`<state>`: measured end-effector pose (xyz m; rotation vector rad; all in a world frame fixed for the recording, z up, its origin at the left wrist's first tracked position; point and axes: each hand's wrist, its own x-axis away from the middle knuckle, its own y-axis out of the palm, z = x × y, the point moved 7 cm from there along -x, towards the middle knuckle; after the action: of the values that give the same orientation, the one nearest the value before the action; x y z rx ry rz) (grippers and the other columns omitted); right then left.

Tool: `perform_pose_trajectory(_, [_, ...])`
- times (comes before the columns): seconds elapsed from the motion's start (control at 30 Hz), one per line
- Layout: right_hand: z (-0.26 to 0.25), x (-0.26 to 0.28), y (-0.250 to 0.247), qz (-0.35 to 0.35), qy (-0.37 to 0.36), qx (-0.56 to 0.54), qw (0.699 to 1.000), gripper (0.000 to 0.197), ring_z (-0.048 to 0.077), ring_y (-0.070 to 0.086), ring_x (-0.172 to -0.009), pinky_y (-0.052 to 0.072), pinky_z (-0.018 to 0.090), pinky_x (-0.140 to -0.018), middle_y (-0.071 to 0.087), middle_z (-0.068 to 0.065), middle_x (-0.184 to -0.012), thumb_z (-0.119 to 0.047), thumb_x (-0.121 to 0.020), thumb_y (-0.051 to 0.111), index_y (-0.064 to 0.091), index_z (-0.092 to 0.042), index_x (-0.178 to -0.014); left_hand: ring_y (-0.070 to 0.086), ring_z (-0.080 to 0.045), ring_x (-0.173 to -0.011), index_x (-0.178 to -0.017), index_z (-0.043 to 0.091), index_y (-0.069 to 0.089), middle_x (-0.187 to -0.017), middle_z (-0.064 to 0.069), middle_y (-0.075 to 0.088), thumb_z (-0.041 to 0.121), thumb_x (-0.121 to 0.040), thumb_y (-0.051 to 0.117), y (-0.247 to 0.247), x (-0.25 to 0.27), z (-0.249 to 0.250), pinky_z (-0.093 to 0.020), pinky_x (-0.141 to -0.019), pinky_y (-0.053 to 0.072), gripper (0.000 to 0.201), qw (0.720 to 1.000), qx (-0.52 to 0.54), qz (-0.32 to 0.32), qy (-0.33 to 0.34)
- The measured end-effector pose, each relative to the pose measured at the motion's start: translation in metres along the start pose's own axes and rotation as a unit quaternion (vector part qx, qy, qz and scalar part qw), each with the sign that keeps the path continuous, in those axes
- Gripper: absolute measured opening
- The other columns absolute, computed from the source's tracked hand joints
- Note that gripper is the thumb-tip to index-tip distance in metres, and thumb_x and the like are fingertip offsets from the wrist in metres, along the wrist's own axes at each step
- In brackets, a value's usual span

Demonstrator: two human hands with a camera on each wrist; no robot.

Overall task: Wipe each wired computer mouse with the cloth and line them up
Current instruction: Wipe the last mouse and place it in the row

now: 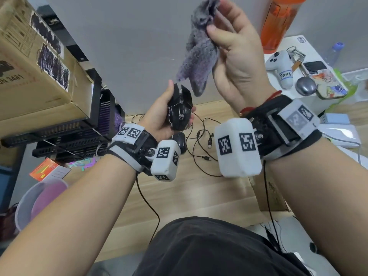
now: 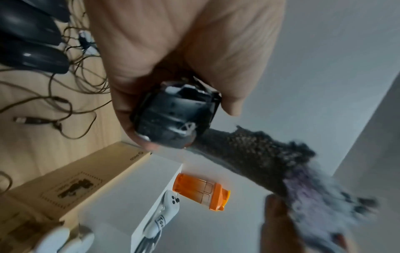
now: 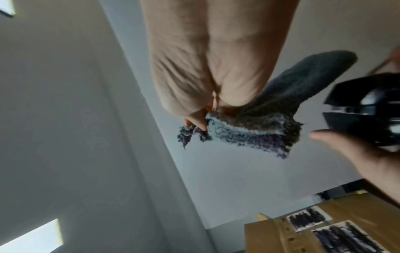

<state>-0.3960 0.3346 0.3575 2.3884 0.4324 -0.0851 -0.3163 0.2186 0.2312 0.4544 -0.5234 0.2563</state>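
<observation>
My left hand (image 1: 165, 114) grips a black angular gaming mouse (image 1: 180, 108), lifted above the wooden desk (image 1: 199, 196); in the left wrist view the mouse (image 2: 175, 116) sits in the curled fingers. My right hand (image 1: 237, 54) is raised higher and pinches a grey-purple fluffy cloth (image 1: 199, 54), which hangs down with its lower end just above the mouse. The right wrist view shows the cloth (image 3: 249, 126) pinched at one end, with the mouse (image 3: 368, 109) beside it. Other black mice (image 2: 28, 42) lie on the desk; one mouse (image 1: 180, 141) peeks out below my left hand.
Tangled black cables (image 1: 203, 140) with USB plugs sprawl across the desk. A cardboard box (image 1: 33, 66) on black trays stands left. To the right lie a white controller (image 1: 278, 66), keys, a phone and an orange bottle (image 1: 278, 22). A pale bucket (image 1: 37, 200) is lower left.
</observation>
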Motion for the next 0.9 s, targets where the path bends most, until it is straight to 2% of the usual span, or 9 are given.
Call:
perform_pose_trajectory(0.1, [0.03, 0.01, -0.018, 0.045, 0.063, 0.086, 0.993, 0.027, 0.027, 0.058, -0.104, 0.045, 0.048, -0.107, 0.06, 0.019, -0.113, 0.016, -0.092, 0.048, 0.053, 0.009, -0.118, 0.063, -0.028, -0.075, -0.104, 0.01, 0.069, -0.101, -0.019, 0.069, 0.069, -0.098, 0.04, 0.012, 0.002, -0.003, -0.032, -0.064, 0.056, 0.066, 0.998, 0.049, -0.029, -0.009])
perform_pose_trajectory(0.2, [0.06, 0.024, -0.041, 0.011, 0.11, 0.265, 0.958, 0.028, 0.016, 0.066, -0.1, 0.055, 0.038, -0.096, 0.066, 0.014, -0.114, 0.006, -0.093, 0.054, 0.061, 0.001, -0.12, 0.069, -0.024, -0.069, -0.107, 0.011, 0.067, -0.088, -0.01, 0.072, 0.067, -0.1, 0.037, 0.02, 0.004, 0.002, -0.028, -0.058, 0.057, 0.063, 0.995, 0.09, -0.049, 0.007])
perform_pose_trajectory(0.33, [0.065, 0.025, -0.043, -0.072, 0.034, 0.505, 0.859, 0.031, 0.007, 0.06, -0.109, 0.048, 0.028, -0.102, 0.059, 0.004, -0.122, -0.02, -0.09, 0.069, 0.067, -0.017, -0.121, 0.068, -0.022, -0.082, -0.116, 0.013, 0.068, -0.105, -0.009, 0.068, 0.065, -0.101, 0.039, 0.012, -0.002, 0.003, -0.03, -0.065, 0.055, 0.061, 0.995, 0.078, -0.046, 0.032])
perform_pose_trajectory(0.43, [0.081, 0.027, -0.051, -0.072, 0.106, 0.477, 0.87, 0.049, 0.001, 0.061, -0.105, 0.051, 0.029, -0.098, 0.062, -0.005, -0.12, -0.037, -0.09, 0.069, 0.055, -0.017, -0.132, 0.068, -0.021, -0.084, -0.112, 0.01, 0.071, -0.105, -0.01, 0.068, 0.065, -0.101, 0.04, 0.007, -0.007, 0.006, -0.03, -0.065, 0.054, 0.064, 0.996, 0.069, -0.039, 0.044])
perform_pose_trajectory(0.53, [0.086, 0.027, -0.059, -0.055, 0.123, 0.481, 0.866, 0.034, 0.016, 0.071, -0.087, 0.06, 0.043, -0.08, 0.072, 0.002, -0.099, -0.034, -0.086, 0.074, 0.066, -0.012, -0.111, 0.072, -0.02, -0.072, -0.1, 0.006, 0.068, -0.089, -0.01, 0.074, 0.061, -0.103, 0.036, 0.006, -0.008, 0.011, -0.027, -0.056, 0.056, 0.064, 0.995, 0.07, -0.039, 0.056])
perform_pose_trajectory(0.6, [0.077, 0.024, -0.057, -0.049, 0.071, 0.544, 0.834, 0.017, 0.004, 0.066, -0.076, 0.058, 0.03, -0.077, 0.07, -0.006, -0.085, -0.028, -0.082, 0.079, 0.071, -0.018, -0.093, 0.073, -0.022, -0.079, -0.103, 0.004, 0.065, -0.097, -0.014, 0.074, 0.062, -0.103, 0.037, 0.001, -0.013, 0.011, -0.032, -0.064, 0.061, 0.064, 0.994, 0.089, -0.033, 0.054])
perform_pose_trajectory(0.7, [0.074, 0.03, -0.032, -0.135, 0.001, 0.578, 0.805, 0.017, -0.01, 0.053, -0.072, 0.039, 0.004, -0.068, 0.062, -0.015, -0.083, -0.027, -0.075, 0.084, 0.073, -0.026, -0.087, 0.069, -0.028, -0.095, -0.116, 0.007, 0.063, -0.109, -0.019, 0.067, 0.065, -0.102, 0.037, -0.004, -0.018, 0.011, -0.038, -0.082, 0.06, 0.065, 0.994, 0.096, -0.033, 0.039])
perform_pose_trajectory(0.8, [0.077, 0.032, -0.019, -0.186, -0.021, 0.57, 0.8, 0.023, -0.007, 0.05, -0.073, 0.038, 0.005, -0.067, 0.058, -0.008, -0.088, -0.027, -0.073, 0.086, 0.079, -0.023, -0.094, 0.072, -0.026, -0.087, -0.105, 0.007, 0.067, -0.098, -0.016, 0.071, 0.061, -0.104, 0.036, -0.006, -0.017, 0.011, -0.037, -0.079, 0.061, 0.062, 0.996, 0.072, -0.025, 0.041])
perform_pose_trajectory(0.9, [0.069, 0.02, -0.029, -0.127, -0.046, 0.571, 0.81, 0.025, -0.002, 0.05, -0.075, 0.047, 0.016, -0.074, 0.062, -0.001, -0.094, -0.027, -0.075, 0.084, 0.079, -0.024, -0.099, 0.074, -0.026, -0.085, -0.103, 0.006, 0.071, -0.099, -0.016, 0.073, 0.058, -0.105, 0.035, -0.007, -0.019, 0.011, -0.039, -0.076, 0.063, 0.063, 0.997, 0.067, 0.0, 0.042])
